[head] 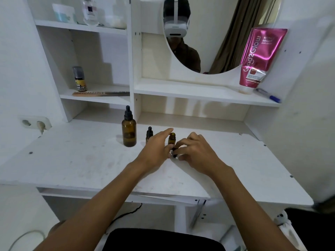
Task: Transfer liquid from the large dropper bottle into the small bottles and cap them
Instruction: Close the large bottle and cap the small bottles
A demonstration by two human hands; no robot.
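1. On a white desk (72, 160), the left hand (155, 147) is reaching forward, fingers straight and relaxed, just beside the uncapped small bottle (171, 138).
2. The right hand (197, 153) is pinching a small black cap (174, 153) with curled fingers, low in front of that bottle.
3. The large dropper bottle (129, 132) and a capped small bottle (149, 133) are standing upright to the left.

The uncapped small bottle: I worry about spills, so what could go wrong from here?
The uncapped small bottle stands open between the left hand and the right hand; a knock could tip it. The black cap in the right hand's fingers looks small and could slip.
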